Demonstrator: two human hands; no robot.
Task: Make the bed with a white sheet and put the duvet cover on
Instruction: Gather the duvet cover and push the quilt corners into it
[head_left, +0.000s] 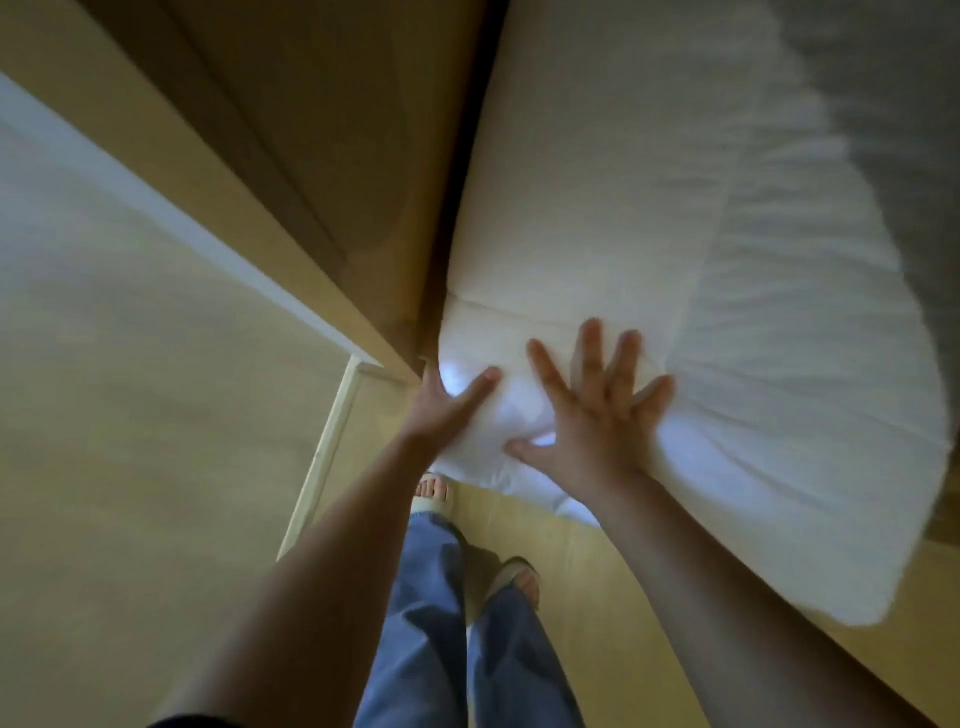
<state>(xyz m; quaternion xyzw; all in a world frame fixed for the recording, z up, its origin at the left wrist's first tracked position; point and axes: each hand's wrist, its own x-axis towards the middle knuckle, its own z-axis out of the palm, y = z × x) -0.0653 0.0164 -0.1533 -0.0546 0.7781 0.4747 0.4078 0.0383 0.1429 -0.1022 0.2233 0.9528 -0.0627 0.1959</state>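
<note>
Sheet-fitting step at the near corner of the bed (571, 171), beside the wooden panel (322, 145): right hand (597, 410) spread flat on the white sheet (789, 374), left hand (444, 402) round the corner, fingers hidden, grip unclear; next, probably, drawing the rumpled fabric taut and tucking under.

A tall tan wooden panel (311, 130) stands at the upper left. Loose blue trousers (431, 623) and pale open-toed sandals (434, 492) stand on a light yellowish wooden floor (597, 587).

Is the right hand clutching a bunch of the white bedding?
No, the right hand lies flat on the white bedding, its fingers spread out straight.
</note>
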